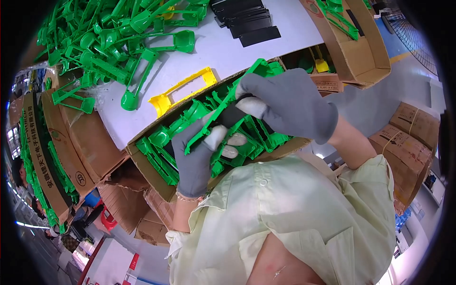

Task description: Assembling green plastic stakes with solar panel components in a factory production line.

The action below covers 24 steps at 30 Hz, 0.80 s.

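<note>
Both hands wear grey gloves with pale fingertips. Between them is a long green plastic frame, tilted from lower left to upper right, with a dark strip against it. My left hand is closed round its lower end. My right hand pinches the frame and strip nearer the upper end. Directly beneath, an open cardboard box holds many similar green plastic parts. Part of the box's contents is hidden by my hands.
A heap of green plastic parts covers the white table's left side. One yellow frame lies near the box. Black flat strips are stacked at the back. Cardboard boxes stand left and right; strapped cartons sit farther right.
</note>
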Tool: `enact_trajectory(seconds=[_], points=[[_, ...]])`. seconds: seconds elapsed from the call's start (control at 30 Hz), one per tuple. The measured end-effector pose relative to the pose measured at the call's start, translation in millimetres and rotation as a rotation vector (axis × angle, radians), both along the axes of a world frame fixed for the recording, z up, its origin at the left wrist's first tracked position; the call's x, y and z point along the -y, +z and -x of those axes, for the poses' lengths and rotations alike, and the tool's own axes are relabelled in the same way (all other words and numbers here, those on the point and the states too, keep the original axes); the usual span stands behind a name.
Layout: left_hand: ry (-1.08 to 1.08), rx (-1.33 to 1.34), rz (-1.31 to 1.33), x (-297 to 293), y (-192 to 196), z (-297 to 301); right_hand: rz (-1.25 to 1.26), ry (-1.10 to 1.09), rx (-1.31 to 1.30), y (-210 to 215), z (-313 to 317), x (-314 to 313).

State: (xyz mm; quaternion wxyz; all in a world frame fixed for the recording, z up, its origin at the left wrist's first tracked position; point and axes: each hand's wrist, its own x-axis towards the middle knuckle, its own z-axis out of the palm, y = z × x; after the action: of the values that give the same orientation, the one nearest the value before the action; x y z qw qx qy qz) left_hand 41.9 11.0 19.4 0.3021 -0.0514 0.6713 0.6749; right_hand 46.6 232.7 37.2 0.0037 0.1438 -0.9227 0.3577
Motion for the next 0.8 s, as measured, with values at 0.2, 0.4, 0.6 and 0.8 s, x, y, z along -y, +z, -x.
enact_trajectory(seconds=[0.2,0.4,0.6,0.8], points=[[0.026,0.056,-0.074,-3.7,30.4,4.1,-0.128,-0.348,-0.195,8.6,-4.6,-12.7],[-0.188,0.035,-0.067,20.7,26.2,-2.9,0.517,-0.029,0.368,-12.7,-26.6,-10.1],[-0.164,0.098,0.025,36.9,28.1,-17.3,0.213,-0.073,0.259,-23.8,-55.6,18.2],[-0.070,0.229,0.129,85.6,45.5,15.0,0.284,0.036,0.571,-3.1,-37.8,19.0]])
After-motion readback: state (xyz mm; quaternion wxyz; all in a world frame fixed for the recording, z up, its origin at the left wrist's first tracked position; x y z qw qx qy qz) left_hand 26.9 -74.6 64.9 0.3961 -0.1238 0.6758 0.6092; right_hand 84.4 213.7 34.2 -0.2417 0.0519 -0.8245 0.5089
